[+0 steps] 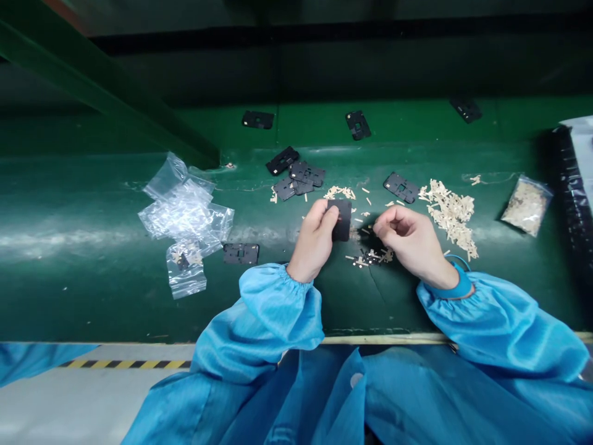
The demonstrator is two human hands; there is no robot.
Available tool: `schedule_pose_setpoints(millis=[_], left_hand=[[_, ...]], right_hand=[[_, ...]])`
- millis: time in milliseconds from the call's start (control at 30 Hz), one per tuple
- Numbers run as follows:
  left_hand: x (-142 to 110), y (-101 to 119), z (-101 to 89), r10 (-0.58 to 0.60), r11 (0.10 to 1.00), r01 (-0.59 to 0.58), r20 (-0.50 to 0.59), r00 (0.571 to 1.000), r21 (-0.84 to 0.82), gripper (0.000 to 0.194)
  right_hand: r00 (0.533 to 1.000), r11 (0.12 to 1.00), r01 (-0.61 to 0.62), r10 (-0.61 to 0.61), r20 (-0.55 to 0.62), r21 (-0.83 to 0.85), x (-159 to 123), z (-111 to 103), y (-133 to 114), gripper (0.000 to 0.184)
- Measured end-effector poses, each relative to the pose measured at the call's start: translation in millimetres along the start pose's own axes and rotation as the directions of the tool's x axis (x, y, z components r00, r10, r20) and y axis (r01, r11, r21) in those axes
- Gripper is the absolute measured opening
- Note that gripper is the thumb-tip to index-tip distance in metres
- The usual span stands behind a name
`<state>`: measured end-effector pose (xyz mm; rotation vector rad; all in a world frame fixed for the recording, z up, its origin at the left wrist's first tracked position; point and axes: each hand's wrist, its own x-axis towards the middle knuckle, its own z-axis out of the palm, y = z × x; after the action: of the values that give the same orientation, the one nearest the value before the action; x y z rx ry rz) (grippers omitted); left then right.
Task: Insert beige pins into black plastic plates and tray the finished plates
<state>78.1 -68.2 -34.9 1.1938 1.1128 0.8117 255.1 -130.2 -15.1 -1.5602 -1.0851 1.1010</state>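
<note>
Carefully now: our left grip [315, 238] pinches a black plate [343, 220] upright above the green counter [92, 290], while our right grip [403, 232] curls almost shut just beside it, holding nothing we can see. A loose pinch could drop the plate among the pale strips [449, 216]. Both hands angle inward from wide-set arms.

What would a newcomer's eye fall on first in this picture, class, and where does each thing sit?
The bright blue sleeves fill the bottom of the view and lead to two bare hands at centre, where the left hand pinches a black plate and the right hand curls beside it. Right of them, a heap of pale strips lies on the green bench. Further left, clear plastic bags lie crumpled.
</note>
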Motion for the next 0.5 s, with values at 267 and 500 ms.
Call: schedule_pose_setpoints(millis=[267, 500], left_hand=[[-0.5, 4.7, 1.9, -0.097, 0.99, 0.101, 0.044, 0.994, -0.103, 0.024], [-2.7, 6.0, 5.5, -0.063, 0.997, 0.063, 0.02, 0.998, -0.043, 0.019]], right_hand=[[0.998, 0.998, -0.04, 0.043, 0.042, -0.056, -2.2, 2.4, 10.7, 0.008], [0.998, 0.993, -0.035, 0.04, 0.042, -0.114, -6.1, 5.2, 11.2, 0.011]])
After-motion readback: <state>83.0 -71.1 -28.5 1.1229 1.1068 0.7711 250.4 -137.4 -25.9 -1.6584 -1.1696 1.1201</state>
